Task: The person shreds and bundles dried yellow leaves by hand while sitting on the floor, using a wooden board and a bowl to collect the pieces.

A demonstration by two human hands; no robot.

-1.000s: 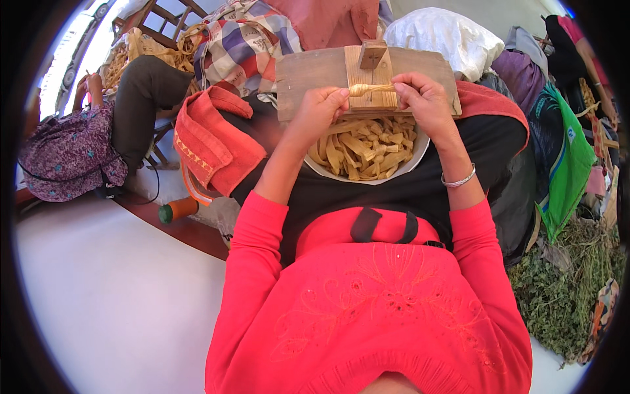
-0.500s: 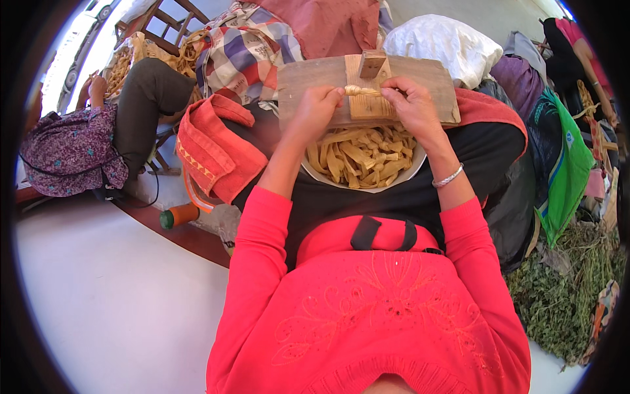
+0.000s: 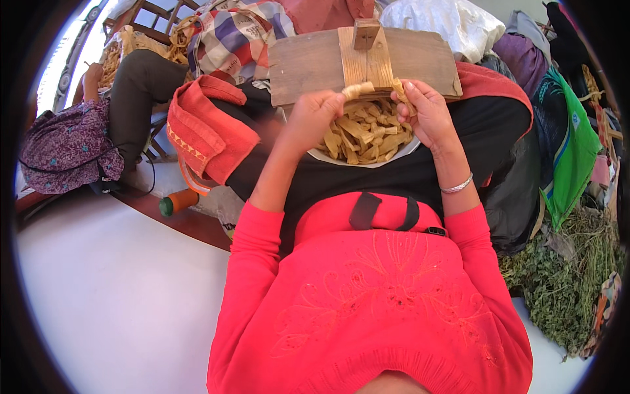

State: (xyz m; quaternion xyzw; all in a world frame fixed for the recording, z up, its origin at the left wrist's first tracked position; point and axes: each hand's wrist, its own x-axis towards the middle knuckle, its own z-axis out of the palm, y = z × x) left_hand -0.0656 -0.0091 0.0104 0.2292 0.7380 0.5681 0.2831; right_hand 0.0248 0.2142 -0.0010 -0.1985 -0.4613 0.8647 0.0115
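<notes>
My left hand (image 3: 317,115) pinches a pale yellow, tightly wound piece (image 3: 357,90) that points right. My right hand (image 3: 423,111) is closed on another yellowish piece (image 3: 400,90), held upright and apart from the first. Just beyond both hands lies a wooden board (image 3: 302,59) with a lighter middle strip and an upright block (image 3: 365,34). Below the board, on my lap, a white bowl (image 3: 354,162) holds many dried yellow-brown strips (image 3: 371,134), partly hidden by my hands.
Red towels (image 3: 216,138) drape over my legs. A co-worker (image 3: 62,148) sits at left near piled strips. Checked cloth (image 3: 233,46), a white sack (image 3: 440,23), a green sack (image 3: 571,151) and dried plants (image 3: 558,282) surround me. An orange cylinder (image 3: 182,200) lies at left.
The single piece held between both hands now shows as two separate pieces, one in each hand. My right hand has turned upright. The board appears higher in the picture.
</notes>
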